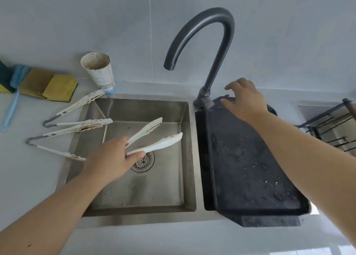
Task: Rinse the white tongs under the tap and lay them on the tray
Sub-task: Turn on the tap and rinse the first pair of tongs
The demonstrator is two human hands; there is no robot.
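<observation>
Grey counter (pixel 28 177) against tiled wall. Far left I see sponges (pixel 48 85), with paper cup (pixel 98 69) behind. Two stained tongs (pixel 86 124) lie at left rim of sink (pixel 134 108), tips over basin. Left hand (pixel 111 158) over sink, fingers curled round handle end of white tongs (pixel 161 143), arms splayed, tips above drain. Tap (pixel 217 42) between basins. Right hand (pixel 246 102) loosely spread, holding nothing, above far end of black tray (pixel 250 168); contact unclear. Wire rack (pixel 331 123) far right.
</observation>
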